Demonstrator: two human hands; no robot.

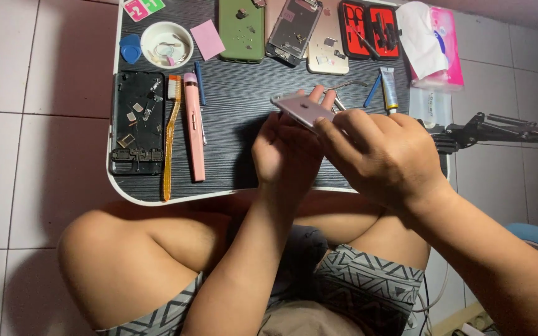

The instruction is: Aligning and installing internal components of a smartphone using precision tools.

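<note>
Head view: both my hands, left hand [284, 152] and right hand [381, 155], grip the phone shell [303, 109] over the bench [238, 118]; I judge a slip could drop it.

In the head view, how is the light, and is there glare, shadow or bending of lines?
Head view: dim, warm light; the hands cast a soft shadow on the dark table; a pale sheen lies on the phone shell they hold; the floor tile lines curve near the left edge, a wide-lens distortion; focus looks even.
</note>
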